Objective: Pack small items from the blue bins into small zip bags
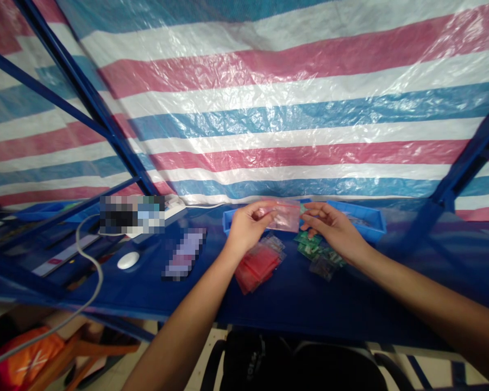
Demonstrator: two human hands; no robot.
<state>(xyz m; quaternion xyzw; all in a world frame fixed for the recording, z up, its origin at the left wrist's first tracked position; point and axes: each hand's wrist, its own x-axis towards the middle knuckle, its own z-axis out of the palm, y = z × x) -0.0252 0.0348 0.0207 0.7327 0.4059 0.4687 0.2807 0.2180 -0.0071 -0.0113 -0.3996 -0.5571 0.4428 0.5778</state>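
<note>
My left hand (250, 224) is closed on a small clear plastic bag (287, 216) with a reddish edge, held above the table. At the bag's right edge, my right hand (330, 224) has its thumb and fingers pinched together. A small greenish bit shows at those fingertips, too blurred to name. Below the left hand lies a pile of red plastic bags (258, 266), with some clear bags (275, 244) behind it. Under the right hand are several small green pieces (309, 247) that look like circuit boards, and a dark clear packet (324, 267) beside them.
A blue bin (375, 225) with parts inside stands behind my right hand; another blue bin (227, 220) is partly hidden by my left. On the blue table (212, 296) lie a phone (185, 252) and a white oval object (128, 260). A cable (100, 266) hangs left.
</note>
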